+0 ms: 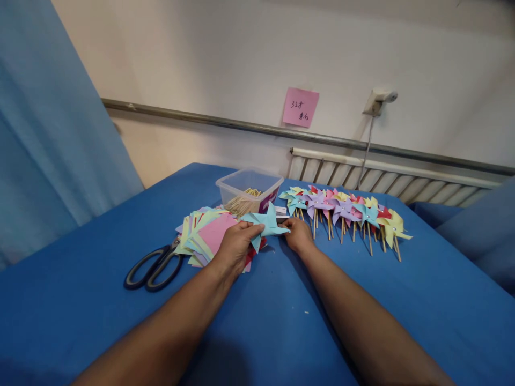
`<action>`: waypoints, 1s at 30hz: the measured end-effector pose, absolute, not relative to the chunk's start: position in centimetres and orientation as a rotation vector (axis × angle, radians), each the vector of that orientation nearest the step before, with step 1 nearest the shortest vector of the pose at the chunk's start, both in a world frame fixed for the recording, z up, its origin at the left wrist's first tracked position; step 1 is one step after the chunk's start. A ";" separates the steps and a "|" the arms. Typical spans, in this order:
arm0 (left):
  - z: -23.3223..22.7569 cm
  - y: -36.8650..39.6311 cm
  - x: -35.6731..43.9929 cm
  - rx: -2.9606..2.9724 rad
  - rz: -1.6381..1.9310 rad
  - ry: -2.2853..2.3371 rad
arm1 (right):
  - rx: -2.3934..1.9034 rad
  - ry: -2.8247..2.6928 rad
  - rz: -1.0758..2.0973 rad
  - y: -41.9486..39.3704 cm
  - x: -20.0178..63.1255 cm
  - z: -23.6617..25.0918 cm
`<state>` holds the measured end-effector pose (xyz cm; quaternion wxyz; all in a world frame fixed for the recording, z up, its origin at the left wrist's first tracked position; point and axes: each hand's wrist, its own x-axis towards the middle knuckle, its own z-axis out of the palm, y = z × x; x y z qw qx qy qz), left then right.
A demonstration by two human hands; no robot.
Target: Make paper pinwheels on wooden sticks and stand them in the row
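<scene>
My left hand (234, 247) pinches a light blue folded paper pinwheel (266, 223) held just above the blue tablecloth (277, 321). My right hand (298, 236) rests on the cloth at the pinwheel's right tip, fingers curled near a small whitish object that is mostly hidden. A stack of coloured paper squares (207, 233) lies under and left of my left hand. A row of several finished pinwheels on wooden sticks (346, 212) lies to the right of my right hand.
Black-handled scissors (155, 265) lie left of the paper stack. A clear plastic box (249, 192) with wooden sticks stands behind the stack. A radiator (386, 179), a pink wall note (300, 107) and a blue curtain (48, 139) border the table.
</scene>
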<state>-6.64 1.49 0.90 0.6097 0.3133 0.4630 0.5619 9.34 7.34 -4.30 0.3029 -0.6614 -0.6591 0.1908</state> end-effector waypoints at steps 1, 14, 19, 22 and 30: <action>0.9 1.5 -6.6 0.724 1.294 1.074 | -1.759 -1.728 0.510 7.4 9.4 -4.4; 0.9 1.5 -6.6 0.740 1.292 1.083 | -1.735 -1.654 0.552 7.7 9.5 -5.1; 1.1 1.4 -6.6 0.730 1.292 1.093 | -1.753 -1.652 0.532 7.9 9.6 -5.3; 1.1 1.4 -6.5 0.729 1.293 1.092 | -1.767 -1.662 0.523 7.9 9.9 -5.1; 1.2 1.2 -6.5 0.740 1.286 1.093 | -1.764 -1.800 0.568 7.6 10.4 -3.8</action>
